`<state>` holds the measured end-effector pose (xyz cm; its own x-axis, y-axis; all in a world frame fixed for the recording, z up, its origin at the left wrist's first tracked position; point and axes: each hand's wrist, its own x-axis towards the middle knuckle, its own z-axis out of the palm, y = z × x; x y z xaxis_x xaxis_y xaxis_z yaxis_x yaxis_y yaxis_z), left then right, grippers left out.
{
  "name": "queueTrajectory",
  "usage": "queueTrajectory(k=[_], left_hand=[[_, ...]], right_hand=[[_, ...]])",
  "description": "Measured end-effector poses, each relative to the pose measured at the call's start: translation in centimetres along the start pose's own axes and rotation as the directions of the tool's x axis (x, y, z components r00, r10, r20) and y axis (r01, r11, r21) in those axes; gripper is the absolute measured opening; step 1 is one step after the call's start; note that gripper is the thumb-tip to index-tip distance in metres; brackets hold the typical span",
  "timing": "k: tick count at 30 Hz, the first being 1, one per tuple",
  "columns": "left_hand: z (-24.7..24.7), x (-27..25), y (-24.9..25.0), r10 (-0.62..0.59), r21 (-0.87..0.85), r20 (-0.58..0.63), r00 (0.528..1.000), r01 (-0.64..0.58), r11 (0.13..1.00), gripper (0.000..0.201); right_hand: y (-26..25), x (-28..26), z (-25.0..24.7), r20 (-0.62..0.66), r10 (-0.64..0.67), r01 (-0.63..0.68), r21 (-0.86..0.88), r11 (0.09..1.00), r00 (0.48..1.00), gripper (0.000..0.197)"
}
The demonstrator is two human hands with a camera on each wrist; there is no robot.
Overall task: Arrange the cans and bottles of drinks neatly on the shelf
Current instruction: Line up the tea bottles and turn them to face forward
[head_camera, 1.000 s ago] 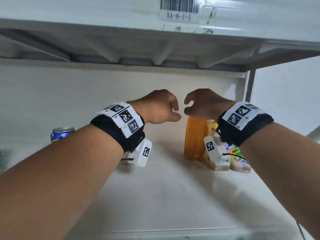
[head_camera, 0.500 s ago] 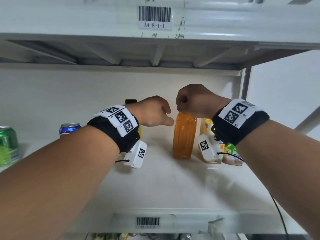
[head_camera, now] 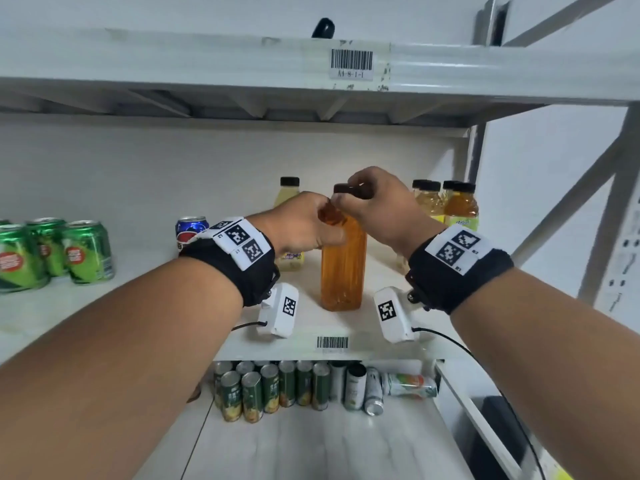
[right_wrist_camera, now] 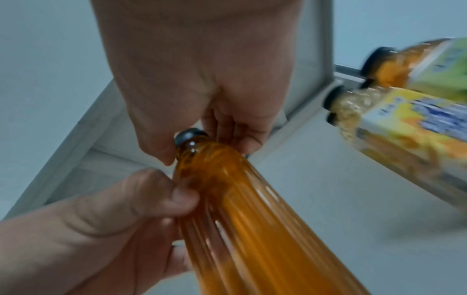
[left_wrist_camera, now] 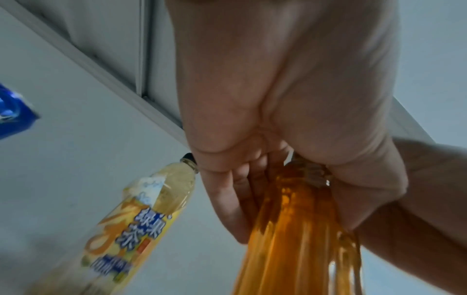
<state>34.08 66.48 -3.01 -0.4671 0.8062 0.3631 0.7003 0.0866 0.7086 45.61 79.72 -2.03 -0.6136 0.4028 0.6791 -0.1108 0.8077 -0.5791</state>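
Observation:
A tall ribbed orange bottle [head_camera: 343, 268] with a dark cap [head_camera: 349, 190] stands upright near the front of the white shelf [head_camera: 145, 271]. My left hand [head_camera: 304, 225] grips its neck and shoulder; the left wrist view shows the fingers curled round the orange bottle [left_wrist_camera: 298, 229]. My right hand [head_camera: 377, 199] pinches the cap from above, and the right wrist view shows its fingertips on the cap [right_wrist_camera: 189, 135] of the bottle [right_wrist_camera: 252, 219]. A pale yellow bottle [head_camera: 289, 199] stands behind my left hand.
Green cans [head_camera: 55, 252] stand at the shelf's left and a blue can [head_camera: 189, 229] is behind my left wrist. Several capped tea bottles [head_camera: 446, 204] are grouped at the back right by the upright post [head_camera: 476, 150]. Several cans [head_camera: 287, 389] sit on the lower shelf.
The camera has pulled back and tilted down, showing the lower shelf. Both hands came together at the orange bottle's top: the left now grips the neck, the right pinches the cap.

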Motion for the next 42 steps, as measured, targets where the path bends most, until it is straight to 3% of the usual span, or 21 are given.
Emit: queueTrajectory(k=[4,7,10,12,19,23,28,32,36,37,39,42], left_hand=[[1.3,-1.4,-1.6,-0.012,-0.147,-0.043,0.999,0.006,0.989,0.05],[2.9,-2.3,-3.6,-0.037,-0.216,-0.036,0.999,0.029,0.976,0.067],[4.8,-3.3,-6.2,-0.089,-0.26,-0.021,0.996,0.08,0.962,0.054],[5.8,-3.8,-7.4,-0.112,-0.27,0.002,0.994,0.109,0.957,0.046],[6.0,-4.4,-8.5,-0.044,-0.133,-0.076,0.996,0.034,0.991,0.045],[5.9,-5.2,-7.9,0.008,-0.015,-0.129,0.992,-0.01,1.0,0.046],[5.8,-6.6,-7.5,0.056,-0.116,-0.085,0.995,-0.066,0.991,0.064],[5.8,-7.0,-7.8,0.083,-0.209,-0.096,0.992,-0.101,0.973,0.062],[5.9,-6.4,-7.9,0.022,-0.233,-0.09,0.996,-0.043,0.971,0.096],[5.9,-6.2,-7.9,0.011,-0.252,-0.062,0.998,-0.026,0.967,0.095],[5.9,-6.2,-8.0,0.021,-0.302,0.001,1.0,-0.02,0.953,0.076],[5.8,-6.2,-8.3,0.031,-0.3,-0.019,0.999,-0.036,0.953,0.062]], right_hand=[[2.2,-3.2,1.6,0.027,0.228,-0.227,0.251,0.941,0.973,0.04],[4.1,-5.7,2.8,0.058,0.271,-0.273,0.373,0.887,0.961,0.038],[5.7,-7.6,4.1,0.134,0.3,-0.327,0.451,0.83,0.945,0.042],[6.4,-7.9,4.2,0.154,0.326,-0.36,0.409,0.839,0.933,0.047],[6.9,-8.1,4.6,0.096,0.228,-0.242,0.177,0.954,0.969,0.05],[6.0,-8.5,4.5,0.105,0.164,-0.166,0.012,0.986,0.981,0.061],[5.5,-9.5,4.5,0.131,0.222,-0.249,0.252,0.935,0.966,0.056],[6.0,-9.5,4.0,0.173,0.337,-0.376,0.53,0.76,0.925,0.05],[5.9,-9.0,4.2,0.227,0.363,-0.42,0.639,0.644,0.904,0.056],[5.7,-9.0,4.3,0.243,0.348,-0.419,0.648,0.636,0.905,0.057],[5.6,-9.1,4.4,0.26,0.33,-0.419,0.631,0.653,0.907,0.054],[5.9,-9.2,4.4,0.236,0.301,-0.383,0.588,0.713,0.924,0.047]])
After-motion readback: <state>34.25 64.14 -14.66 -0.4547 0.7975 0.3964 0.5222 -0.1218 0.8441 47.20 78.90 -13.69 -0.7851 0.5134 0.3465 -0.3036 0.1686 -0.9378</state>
